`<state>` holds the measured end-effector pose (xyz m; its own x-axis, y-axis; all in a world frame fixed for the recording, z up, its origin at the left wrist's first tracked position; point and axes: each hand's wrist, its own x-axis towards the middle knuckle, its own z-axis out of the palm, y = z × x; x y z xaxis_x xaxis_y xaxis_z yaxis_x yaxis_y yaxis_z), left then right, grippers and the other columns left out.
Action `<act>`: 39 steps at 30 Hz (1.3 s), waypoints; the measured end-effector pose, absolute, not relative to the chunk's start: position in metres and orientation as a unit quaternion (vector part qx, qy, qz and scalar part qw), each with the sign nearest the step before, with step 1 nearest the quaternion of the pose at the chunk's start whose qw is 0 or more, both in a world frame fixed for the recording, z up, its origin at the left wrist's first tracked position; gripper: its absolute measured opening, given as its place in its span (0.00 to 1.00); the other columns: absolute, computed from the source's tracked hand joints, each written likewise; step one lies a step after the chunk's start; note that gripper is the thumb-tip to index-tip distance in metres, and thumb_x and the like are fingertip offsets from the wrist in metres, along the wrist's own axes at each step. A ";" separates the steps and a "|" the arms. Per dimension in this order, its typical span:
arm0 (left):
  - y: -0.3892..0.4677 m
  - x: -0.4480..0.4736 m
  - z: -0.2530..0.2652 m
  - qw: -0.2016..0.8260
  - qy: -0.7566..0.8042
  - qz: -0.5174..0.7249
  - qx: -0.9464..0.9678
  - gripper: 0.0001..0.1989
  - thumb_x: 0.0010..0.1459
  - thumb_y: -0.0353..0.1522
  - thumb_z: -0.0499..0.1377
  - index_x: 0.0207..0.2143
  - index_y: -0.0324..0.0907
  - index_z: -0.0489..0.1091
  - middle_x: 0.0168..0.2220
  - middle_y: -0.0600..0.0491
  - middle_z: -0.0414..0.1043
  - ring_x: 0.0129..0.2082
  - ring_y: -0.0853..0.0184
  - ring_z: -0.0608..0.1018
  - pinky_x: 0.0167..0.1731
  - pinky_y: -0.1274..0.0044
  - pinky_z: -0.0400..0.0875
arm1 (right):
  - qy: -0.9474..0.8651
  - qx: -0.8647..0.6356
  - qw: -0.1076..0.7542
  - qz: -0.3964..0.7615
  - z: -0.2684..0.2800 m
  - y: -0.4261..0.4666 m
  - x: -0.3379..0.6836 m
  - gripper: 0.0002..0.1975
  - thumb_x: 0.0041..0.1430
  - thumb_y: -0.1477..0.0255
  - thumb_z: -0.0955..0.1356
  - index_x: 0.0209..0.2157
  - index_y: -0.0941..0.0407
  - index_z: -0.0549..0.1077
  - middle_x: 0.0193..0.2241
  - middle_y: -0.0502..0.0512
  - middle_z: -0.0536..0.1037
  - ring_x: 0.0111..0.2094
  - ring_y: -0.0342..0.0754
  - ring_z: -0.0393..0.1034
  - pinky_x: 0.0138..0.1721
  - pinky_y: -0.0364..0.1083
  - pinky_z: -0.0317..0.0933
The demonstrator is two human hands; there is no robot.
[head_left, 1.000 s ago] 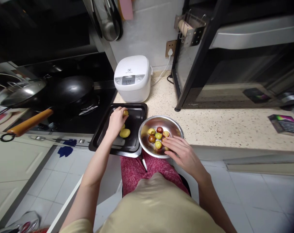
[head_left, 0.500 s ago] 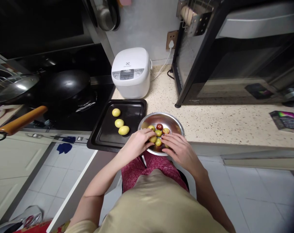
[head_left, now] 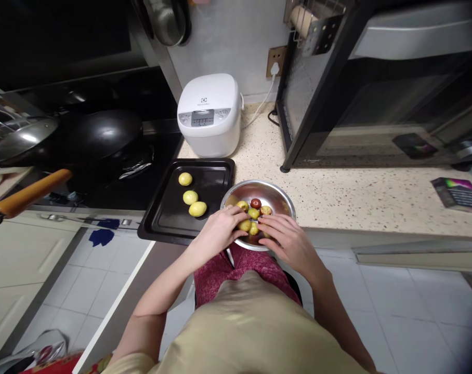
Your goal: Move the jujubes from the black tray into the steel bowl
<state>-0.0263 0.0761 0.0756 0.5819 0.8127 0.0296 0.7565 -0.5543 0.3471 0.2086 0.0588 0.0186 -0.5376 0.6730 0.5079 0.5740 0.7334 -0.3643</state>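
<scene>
A shiny steel bowl (head_left: 277, 195) sits at the counter's front edge with several small round fruits in it. They look like jujubes, mostly yellow-green, one of them a red-brown jujube (head_left: 255, 203). My left hand (head_left: 220, 228) reaches over the bowl's left rim, thumb and fingers around a yellow-green jujube (head_left: 244, 225). Over the right side, my right hand (head_left: 286, 239) has its fingers stretched out among the fruits, thumb apart; its fingertips partly hide what lies below. Left of the bowl, three yellow lemons (head_left: 197, 209) lie on a black baking tray (head_left: 168, 228).
Behind the tray stands a white rice cooker (head_left: 208, 117). A large black oven (head_left: 376, 119) fills the right back, with a small dark box (head_left: 458, 195) before it. At left, a wok (head_left: 103, 135) with a wooden handle (head_left: 33, 192) rests on the stove.
The view has shifted very slightly. Both hands stay in the bowl in nearly the same pose, and the fruits and lemons keep their places.
</scene>
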 end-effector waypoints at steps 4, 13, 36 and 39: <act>0.077 -0.027 0.078 0.166 0.454 0.080 0.872 0.16 0.63 0.34 0.67 0.52 0.42 0.74 0.51 0.48 0.76 0.51 0.58 0.79 0.52 0.68 0.76 | -0.872 -0.355 0.327 0.081 0.019 0.059 0.209 0.14 0.71 0.67 0.68 0.52 0.57 0.78 0.51 0.59 0.83 0.54 0.55 0.76 0.57 0.60 0.71; 0.081 -0.025 0.076 0.119 0.480 0.061 0.867 0.18 0.60 0.29 0.69 0.53 0.42 0.75 0.50 0.48 0.77 0.51 0.56 0.79 0.50 0.66 0.77 | -0.871 -0.354 0.332 0.078 0.019 0.061 0.209 0.14 0.71 0.66 0.67 0.52 0.57 0.78 0.50 0.58 0.83 0.53 0.54 0.77 0.56 0.59 0.71; 0.066 -0.052 0.090 0.142 0.512 0.187 0.826 0.20 0.66 0.34 0.64 0.59 0.46 0.69 0.58 0.47 0.74 0.58 0.57 0.76 0.57 0.65 0.74 | -0.867 -0.346 0.354 0.065 0.017 0.063 0.210 0.13 0.72 0.66 0.66 0.53 0.54 0.77 0.51 0.57 0.83 0.52 0.54 0.78 0.56 0.59 0.72; 0.058 -0.074 0.088 0.107 0.570 0.213 0.787 0.20 0.67 0.35 0.63 0.60 0.47 0.69 0.61 0.48 0.72 0.60 0.58 0.75 0.59 0.64 0.73 | -0.868 -0.339 0.358 0.062 0.017 0.064 0.210 0.13 0.72 0.67 0.67 0.53 0.55 0.77 0.51 0.58 0.83 0.53 0.54 0.78 0.56 0.59 0.71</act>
<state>-0.0742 0.0584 0.0880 0.2602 0.9418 0.2126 0.8506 -0.3278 0.4111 0.2104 0.0644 0.0171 -0.5143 0.6324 0.5793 0.5430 0.7630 -0.3508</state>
